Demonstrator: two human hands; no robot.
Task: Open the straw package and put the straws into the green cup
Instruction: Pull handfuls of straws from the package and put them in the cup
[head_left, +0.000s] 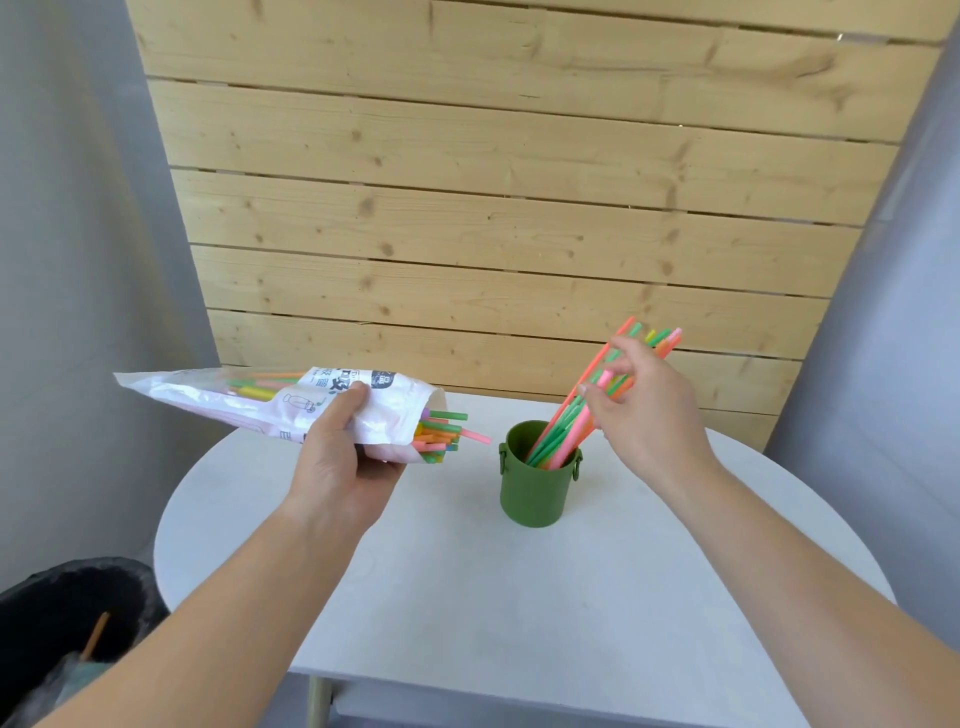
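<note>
My right hand (644, 410) is pinching a bundle of thin neon straws (561, 436) in pink, orange, green and yellow, with my fingers curled round it partway up. The bundle is leaning to the right, and its lower ends are standing inside the dark green cylindrical cup (530, 493). The cup has a small ring handle on each side and is sitting upright on the white round surface (467, 571). My left hand (337, 452) is gripping the white printed plastic straw package (234, 397) from below, thumb on top, and holding it in the air left of the cup. The package is lying nearly level with its open mouth facing the cup, and more coloured straw ends (441, 434) are poking out. A black-lined bin (67, 597) is standing at lower left.
</note>
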